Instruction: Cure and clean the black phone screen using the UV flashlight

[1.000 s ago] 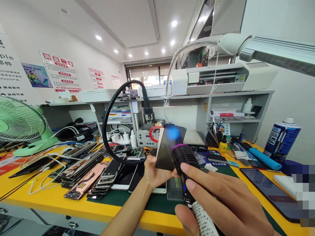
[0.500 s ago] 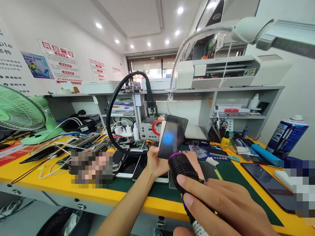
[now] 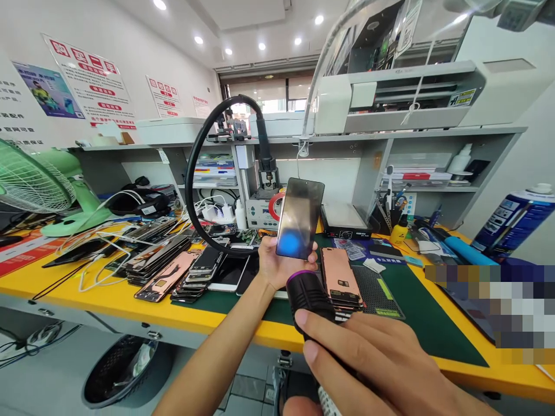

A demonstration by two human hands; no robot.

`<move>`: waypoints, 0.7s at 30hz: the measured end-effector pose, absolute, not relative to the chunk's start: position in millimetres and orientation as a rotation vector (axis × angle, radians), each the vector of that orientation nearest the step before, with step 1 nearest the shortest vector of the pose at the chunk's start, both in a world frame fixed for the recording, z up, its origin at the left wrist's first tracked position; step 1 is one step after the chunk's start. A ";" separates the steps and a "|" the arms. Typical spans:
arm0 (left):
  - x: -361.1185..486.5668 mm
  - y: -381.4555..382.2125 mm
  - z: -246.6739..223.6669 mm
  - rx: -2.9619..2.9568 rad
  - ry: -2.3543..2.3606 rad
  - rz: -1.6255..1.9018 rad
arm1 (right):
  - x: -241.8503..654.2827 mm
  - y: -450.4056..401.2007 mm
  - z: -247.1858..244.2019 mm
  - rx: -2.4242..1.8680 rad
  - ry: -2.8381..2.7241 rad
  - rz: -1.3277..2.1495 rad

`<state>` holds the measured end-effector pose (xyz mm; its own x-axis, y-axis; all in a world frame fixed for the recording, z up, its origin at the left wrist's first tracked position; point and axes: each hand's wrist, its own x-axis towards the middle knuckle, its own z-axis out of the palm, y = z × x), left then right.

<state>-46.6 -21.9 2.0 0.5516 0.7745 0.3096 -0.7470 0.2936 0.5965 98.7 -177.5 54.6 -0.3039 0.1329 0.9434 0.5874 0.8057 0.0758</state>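
Observation:
A dark phone screen [image 3: 300, 214] stands tilted upright in my left hand [image 3: 277, 268], whose fingers hold it by the lower edges. My right hand [image 3: 368, 358] is wrapped round a black flashlight [image 3: 309, 297] with a purple rim, in the lower middle of the view. The flashlight's head points at the screen, and a blue glow shows on the screen's lower part. Below and right of the screen, a stack of copper-coloured phone panels [image 3: 340, 277] lies on the green mat [image 3: 416, 312].
Stacks of phone parts [image 3: 162, 254] and white cables cover the left of the yellow table [image 3: 108, 300]. A black hose [image 3: 189, 190] arches left of the phone. At right are a blue spray can [image 3: 511, 219] and a yellow bottle [image 3: 399, 230]. A green fan [image 3: 39, 185] stands far left.
The screen is now more upright and faces the view more squarely. The blue glow has moved lower on it. The flashlight has shifted slightly left, and the camera view has tilted down.

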 end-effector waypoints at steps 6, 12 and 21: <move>-46.9 -22.5 4.1 0.761 0.078 1.036 | 95.9 -169.5 53.3 -0.487 -1.844 -0.533; -47.5 -21.9 4.5 0.740 0.057 1.022 | 97.1 -155.9 52.0 -0.443 -1.838 -0.663; -48.0 -24.2 8.9 0.769 0.096 1.034 | 100.8 -173.5 54.0 -0.589 -1.926 -0.668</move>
<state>-48.0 -24.2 8.9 0.5320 0.8013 0.2736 -0.7372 0.2794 0.6152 100.8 -173.5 54.0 -0.4061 0.1155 0.9065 0.6522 0.7315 0.1990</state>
